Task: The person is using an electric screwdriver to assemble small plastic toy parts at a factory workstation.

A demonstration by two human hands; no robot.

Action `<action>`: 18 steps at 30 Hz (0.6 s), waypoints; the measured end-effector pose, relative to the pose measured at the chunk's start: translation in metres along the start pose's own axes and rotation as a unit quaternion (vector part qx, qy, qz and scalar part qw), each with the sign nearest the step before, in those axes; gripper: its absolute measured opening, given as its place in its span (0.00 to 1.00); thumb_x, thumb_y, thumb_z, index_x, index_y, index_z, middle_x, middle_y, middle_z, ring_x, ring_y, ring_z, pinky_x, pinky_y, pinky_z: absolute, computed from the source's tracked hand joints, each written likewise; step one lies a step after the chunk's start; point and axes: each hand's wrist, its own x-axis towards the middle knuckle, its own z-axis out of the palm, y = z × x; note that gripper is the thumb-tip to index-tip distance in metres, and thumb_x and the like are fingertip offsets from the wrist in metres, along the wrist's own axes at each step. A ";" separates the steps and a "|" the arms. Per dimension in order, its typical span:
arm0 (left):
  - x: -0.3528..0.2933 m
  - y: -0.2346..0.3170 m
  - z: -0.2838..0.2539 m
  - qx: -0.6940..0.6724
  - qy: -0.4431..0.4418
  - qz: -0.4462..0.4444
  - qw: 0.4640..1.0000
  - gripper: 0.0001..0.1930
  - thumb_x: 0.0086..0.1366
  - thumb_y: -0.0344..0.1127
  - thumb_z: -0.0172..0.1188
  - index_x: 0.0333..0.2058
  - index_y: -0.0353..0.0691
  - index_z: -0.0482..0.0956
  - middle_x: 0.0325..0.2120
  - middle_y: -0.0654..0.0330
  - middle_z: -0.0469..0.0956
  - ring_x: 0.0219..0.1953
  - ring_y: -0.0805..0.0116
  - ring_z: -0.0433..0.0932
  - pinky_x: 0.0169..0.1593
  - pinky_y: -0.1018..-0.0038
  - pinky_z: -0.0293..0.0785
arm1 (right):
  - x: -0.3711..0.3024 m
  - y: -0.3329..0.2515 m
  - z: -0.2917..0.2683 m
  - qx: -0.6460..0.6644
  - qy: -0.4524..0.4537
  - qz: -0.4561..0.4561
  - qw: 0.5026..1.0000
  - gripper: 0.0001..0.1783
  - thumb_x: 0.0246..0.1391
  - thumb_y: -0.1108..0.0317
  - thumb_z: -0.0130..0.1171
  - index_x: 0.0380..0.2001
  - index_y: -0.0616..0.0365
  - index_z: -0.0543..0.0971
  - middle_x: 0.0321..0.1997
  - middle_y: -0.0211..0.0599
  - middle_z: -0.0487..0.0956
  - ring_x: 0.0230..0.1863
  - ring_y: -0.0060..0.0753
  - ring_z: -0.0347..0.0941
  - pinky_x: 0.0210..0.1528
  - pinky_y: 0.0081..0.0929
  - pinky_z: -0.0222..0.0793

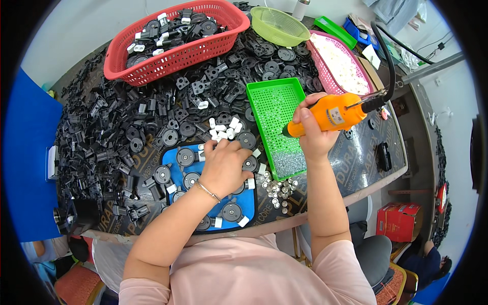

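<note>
From where I stand, the right hand has its grip wrapped round an orange power screwdriver, nose over the green tray, right of centre. The left hand covers wheeled pieces on the blue tray, lower centre; whether it pinches one, I can't tell. Several wear white ends, so this batch seems partway; plenty of black parts remain loose, left.
</note>
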 end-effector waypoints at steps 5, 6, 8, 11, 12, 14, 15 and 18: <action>0.001 0.000 0.001 -0.004 -0.004 0.000 1.000 0.22 0.40 0.42 0.71 0.39 0.47 0.81 0.32 0.65 0.74 0.43 0.64 0.70 0.53 0.60 0.54 | -0.001 -0.001 0.002 -0.008 -0.002 -0.008 1.000 0.10 0.47 0.80 0.54 0.35 0.62 0.68 0.27 0.36 0.71 0.24 0.26 0.69 0.29 0.22 0.66; 0.001 0.000 0.000 -0.005 -0.005 0.000 1.000 0.22 0.40 0.42 0.71 0.39 0.47 0.81 0.32 0.65 0.74 0.43 0.64 0.70 0.53 0.61 0.55 | -0.001 -0.001 0.003 0.002 0.000 -0.007 1.000 0.10 0.47 0.80 0.54 0.35 0.62 0.68 0.27 0.36 0.71 0.24 0.26 0.69 0.29 0.22 0.66; 0.001 0.000 0.000 -0.007 -0.007 -0.001 1.000 0.22 0.40 0.42 0.71 0.39 0.47 0.81 0.32 0.64 0.74 0.43 0.63 0.70 0.53 0.61 0.55 | -0.001 0.000 0.003 0.011 0.002 -0.006 1.000 0.10 0.47 0.80 0.54 0.35 0.62 0.68 0.27 0.36 0.70 0.24 0.25 0.69 0.29 0.22 0.67; 0.001 0.000 -0.001 -0.009 -0.007 -0.002 1.000 0.22 0.40 0.41 0.71 0.39 0.47 0.81 0.32 0.64 0.74 0.43 0.63 0.70 0.52 0.62 0.56 | 0.000 0.001 0.002 0.008 -0.003 0.002 1.000 0.10 0.47 0.81 0.54 0.35 0.62 0.68 0.27 0.36 0.70 0.24 0.25 0.69 0.29 0.22 0.67; 0.001 0.000 0.000 -0.012 -0.005 0.000 1.000 0.22 0.41 0.41 0.71 0.39 0.47 0.81 0.32 0.64 0.74 0.42 0.63 0.70 0.52 0.63 0.56 | 0.000 0.002 0.001 0.012 0.004 0.009 1.000 0.10 0.47 0.81 0.54 0.35 0.62 0.68 0.26 0.35 0.70 0.24 0.25 0.69 0.29 0.22 0.67; 0.001 -0.001 0.000 -0.015 -0.003 0.002 1.000 0.22 0.41 0.41 0.71 0.39 0.47 0.81 0.32 0.64 0.74 0.42 0.63 0.70 0.51 0.63 0.56 | 0.000 0.001 0.000 0.015 0.010 0.016 1.000 0.10 0.47 0.81 0.54 0.35 0.62 0.68 0.26 0.35 0.70 0.23 0.25 0.69 0.29 0.23 0.67; 0.001 -0.001 0.001 -0.015 -0.001 0.004 1.000 0.22 0.41 0.41 0.71 0.39 0.46 0.81 0.32 0.64 0.74 0.42 0.63 0.70 0.51 0.63 0.56 | 0.001 -0.002 0.000 0.019 0.003 0.030 0.999 0.11 0.47 0.81 0.53 0.35 0.62 0.68 0.27 0.36 0.70 0.24 0.26 0.69 0.29 0.23 0.67; 0.000 -0.001 0.001 -0.017 0.001 0.005 1.000 0.22 0.41 0.41 0.71 0.39 0.46 0.81 0.32 0.64 0.74 0.42 0.63 0.70 0.51 0.63 0.56 | 0.003 -0.012 -0.004 0.015 -0.006 0.023 1.000 0.11 0.48 0.81 0.53 0.36 0.62 0.68 0.30 0.38 0.70 0.26 0.27 0.69 0.29 0.24 0.67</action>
